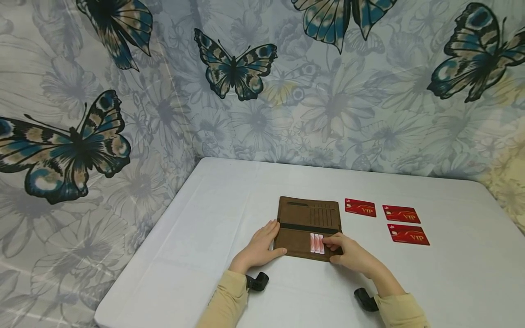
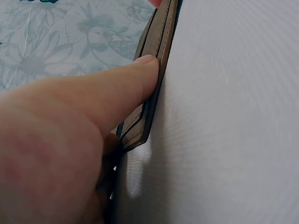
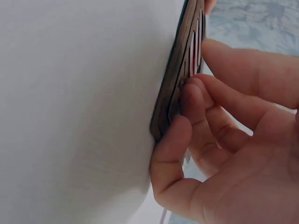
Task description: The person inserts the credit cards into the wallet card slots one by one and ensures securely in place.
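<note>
A brown wallet point(image 1: 301, 214) lies unfolded on the table, with several narrow pink-and-white card strips point(image 1: 317, 243) showing in its lower half. My left hand point(image 1: 257, 246) rests at the wallet's left edge, its fingers straight and its thumb on the near corner; in the left wrist view the thumb point(image 2: 135, 81) presses the stitched edge of the wallet point(image 2: 135, 128). My right hand point(image 1: 354, 255) grips the near right part beside the strips. The right wrist view shows curled fingers of this hand point(image 3: 224, 121) against the slotted side of the wallet point(image 3: 170, 79).
Three red cards marked VIP lie right of the wallet: one nearest it point(image 1: 357, 208), one farther right point(image 1: 399, 215), and one just below that point(image 1: 410, 235). A white cloth covers the table point(image 1: 172, 273). Butterfly-patterned fabric point(image 1: 254, 123) hangs behind and at the left.
</note>
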